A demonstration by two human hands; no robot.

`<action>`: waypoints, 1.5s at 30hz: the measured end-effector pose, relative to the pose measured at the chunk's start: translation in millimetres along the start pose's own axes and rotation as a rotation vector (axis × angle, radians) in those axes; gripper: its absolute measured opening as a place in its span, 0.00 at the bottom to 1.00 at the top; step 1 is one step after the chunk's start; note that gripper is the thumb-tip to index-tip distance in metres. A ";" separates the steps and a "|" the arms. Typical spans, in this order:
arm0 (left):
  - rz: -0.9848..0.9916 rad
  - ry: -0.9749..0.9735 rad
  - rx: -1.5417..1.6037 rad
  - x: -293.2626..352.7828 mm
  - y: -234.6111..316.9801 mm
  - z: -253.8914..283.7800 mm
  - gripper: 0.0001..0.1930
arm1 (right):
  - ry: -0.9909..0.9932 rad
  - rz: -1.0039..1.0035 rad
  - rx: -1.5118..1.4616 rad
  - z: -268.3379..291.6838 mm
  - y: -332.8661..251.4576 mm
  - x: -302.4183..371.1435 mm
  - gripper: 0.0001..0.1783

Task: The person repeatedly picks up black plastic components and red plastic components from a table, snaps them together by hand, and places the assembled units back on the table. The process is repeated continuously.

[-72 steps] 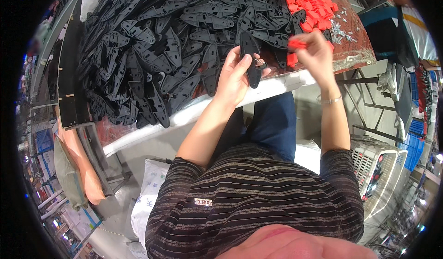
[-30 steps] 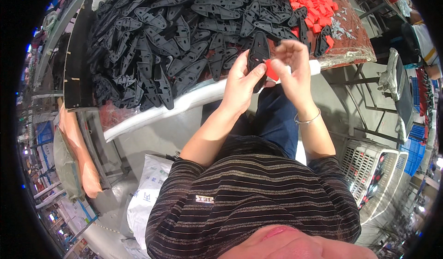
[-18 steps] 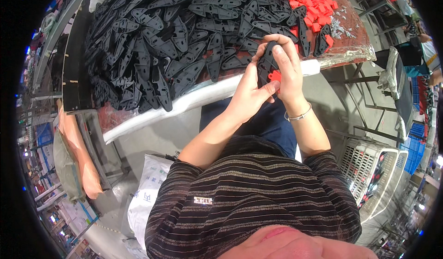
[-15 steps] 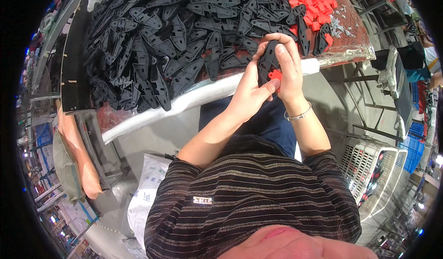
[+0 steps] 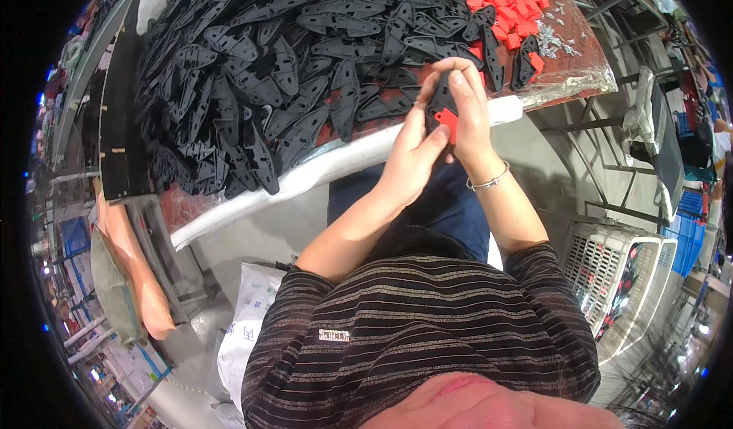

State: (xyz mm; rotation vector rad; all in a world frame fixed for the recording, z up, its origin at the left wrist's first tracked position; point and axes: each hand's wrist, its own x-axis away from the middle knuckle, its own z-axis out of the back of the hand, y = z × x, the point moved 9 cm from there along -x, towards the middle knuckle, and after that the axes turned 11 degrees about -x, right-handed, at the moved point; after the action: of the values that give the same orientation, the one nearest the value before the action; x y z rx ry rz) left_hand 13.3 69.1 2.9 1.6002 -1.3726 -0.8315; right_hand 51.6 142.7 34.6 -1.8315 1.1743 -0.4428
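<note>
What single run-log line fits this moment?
left hand: holds black plastic part | right hand: presses red piece on | behind: black parts heap

both hands (image 5: 439,135) pinch black part (image 5: 441,102), red insert (image 5: 448,126).

A workbench with a reddish-brown top (image 5: 580,62) and a white padded front edge (image 5: 305,173) stands on a grey concrete floor (image 5: 550,169). Dark metal frame legs (image 5: 603,112) stand to the right, near white slatted plastic crates (image 5: 611,272) and a blue crate (image 5: 691,219). A white printed sack (image 5: 244,337) lies below the bench.
</note>
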 end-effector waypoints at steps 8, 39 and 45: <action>-0.029 0.148 0.078 -15.5 -0.8 25.5 0.22 | 0.025 -0.075 0.340 35.1 12.6 35.4 0.21; -0.157 0.321 -0.139 -26.9 62.2 107.0 0.24 | 0.681 0.247 1.635 323.6 -160.0 -84.1 0.14; -0.049 0.181 0.188 -33.2 38.1 95.4 0.24 | 0.315 0.269 1.859 348.0 -142.8 -134.7 0.15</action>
State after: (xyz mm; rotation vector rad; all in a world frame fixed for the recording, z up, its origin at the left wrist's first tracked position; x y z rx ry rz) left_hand -93.5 83.3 -3.9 1.8125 -1.3172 -0.5822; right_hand 301.8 450.4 -14.4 0.0078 0.5950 -1.1334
